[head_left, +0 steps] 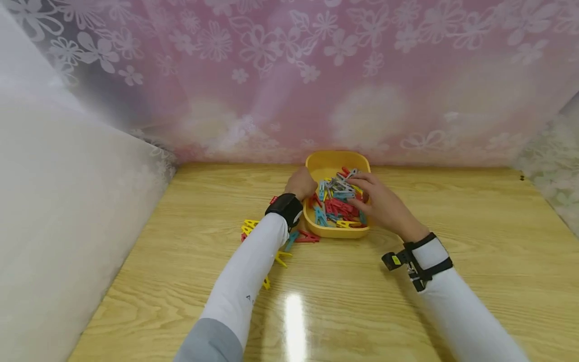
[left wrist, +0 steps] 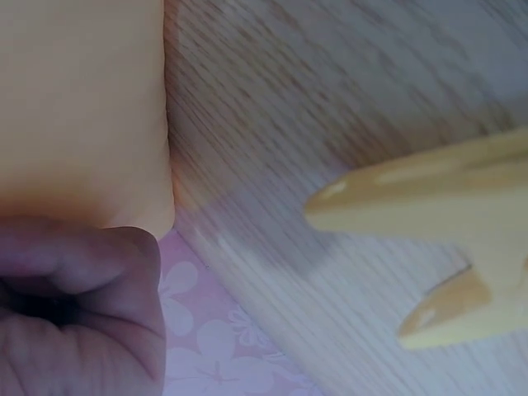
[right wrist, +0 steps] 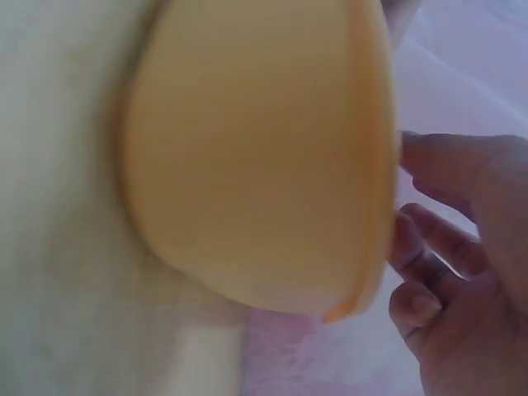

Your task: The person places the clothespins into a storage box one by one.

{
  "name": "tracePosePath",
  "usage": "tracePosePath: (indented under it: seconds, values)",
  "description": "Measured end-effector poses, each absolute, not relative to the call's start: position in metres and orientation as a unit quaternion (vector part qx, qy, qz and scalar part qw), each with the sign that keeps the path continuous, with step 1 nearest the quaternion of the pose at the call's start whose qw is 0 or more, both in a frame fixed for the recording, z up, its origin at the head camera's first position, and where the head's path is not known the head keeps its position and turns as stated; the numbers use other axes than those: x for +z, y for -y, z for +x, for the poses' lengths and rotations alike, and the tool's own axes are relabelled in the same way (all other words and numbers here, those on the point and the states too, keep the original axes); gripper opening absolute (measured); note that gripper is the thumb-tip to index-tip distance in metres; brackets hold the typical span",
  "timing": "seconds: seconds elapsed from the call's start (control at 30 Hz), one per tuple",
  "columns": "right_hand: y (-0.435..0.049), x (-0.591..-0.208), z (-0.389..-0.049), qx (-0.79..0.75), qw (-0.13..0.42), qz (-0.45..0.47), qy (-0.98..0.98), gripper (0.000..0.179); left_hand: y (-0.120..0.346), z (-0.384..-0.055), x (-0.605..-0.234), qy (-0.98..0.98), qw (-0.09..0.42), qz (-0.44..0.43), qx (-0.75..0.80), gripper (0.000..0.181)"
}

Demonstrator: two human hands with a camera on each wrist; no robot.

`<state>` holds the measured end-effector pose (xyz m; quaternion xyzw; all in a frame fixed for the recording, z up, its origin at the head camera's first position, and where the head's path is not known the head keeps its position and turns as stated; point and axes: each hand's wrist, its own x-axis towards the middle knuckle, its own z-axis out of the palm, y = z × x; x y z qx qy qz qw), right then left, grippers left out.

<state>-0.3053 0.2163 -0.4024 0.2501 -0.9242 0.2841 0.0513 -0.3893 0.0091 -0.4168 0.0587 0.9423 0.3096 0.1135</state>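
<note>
A yellow plastic basket stands on the table and holds a heap of clothespins in red, blue, grey and yellow. At its left rim my left hand grips the edge with curled fingers; some fingertips are hidden. The left wrist view shows this hand against the basket's outer wall. My right hand reaches over the right rim, its fingers spread and slightly bent above the heap. In the right wrist view, the fingertips of this hand pass behind the rim, with nothing visibly held.
Loose clothespins lie left of the basket, partly under my left forearm: yellow ones, a red one and a blue one. A yellow clothespin looms close in the left wrist view. A pink flowered curtain hangs behind the table.
</note>
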Motion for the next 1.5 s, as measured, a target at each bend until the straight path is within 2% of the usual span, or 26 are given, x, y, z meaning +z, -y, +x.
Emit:
tracePosePath:
  seconds: [0.17, 0.43, 0.57, 0.67, 0.8, 0.93, 1.07, 1.27, 1.37, 1.5]
  values:
    - [-0.216, -0.412, -0.290, 0.313, 0.093, 0.249, 0.912, 0.036, -0.010, -0.387, -0.414, -0.943, 0.118, 0.056, 0.306, 0.025]
    - [-0.199, -0.415, -0.266, 0.363, 0.140, 0.305, 0.869, 0.022, -0.010, -0.389, -0.417, -0.942, 0.122, 0.065, 0.305, 0.020]
    - [-0.180, -0.416, -0.253, 0.358, 0.121, 0.335, 0.863, 0.020, -0.010, -0.390, -0.416, -0.946, 0.118, 0.066, 0.296, 0.015]
    - [-0.160, -0.418, -0.243, 0.321, 0.060, 0.351, 0.878, 0.023, -0.010, -0.389, -0.413, -0.947, 0.116, 0.065, 0.292, 0.015]
    - [-0.140, -0.425, -0.235, 0.247, -0.014, 0.351, 0.903, 0.036, -0.010, -0.387, -0.412, -0.949, 0.111, 0.070, 0.288, 0.015]
    - [-0.127, -0.430, -0.235, 0.191, -0.050, 0.339, 0.920, 0.049, -0.011, -0.389, -0.416, -0.951, 0.110, 0.066, 0.282, 0.013]
    - [-0.111, -0.436, -0.237, 0.141, -0.041, 0.323, 0.935, 0.051, -0.011, -0.390, -0.418, -0.950, 0.114, 0.055, 0.285, 0.013]
    - [-0.089, -0.444, -0.238, 0.119, 0.031, 0.252, 0.960, 0.024, -0.011, -0.390, -0.421, -0.950, 0.112, 0.057, 0.285, 0.014]
    - [-0.084, -0.440, -0.238, 0.132, 0.029, 0.217, 0.967, 0.014, -0.011, -0.389, -0.419, -0.951, 0.111, 0.057, 0.283, 0.014]
    - [-0.087, -0.437, -0.234, 0.137, 0.016, 0.211, 0.968, 0.009, -0.011, -0.387, -0.417, -0.950, 0.117, 0.057, 0.284, 0.015]
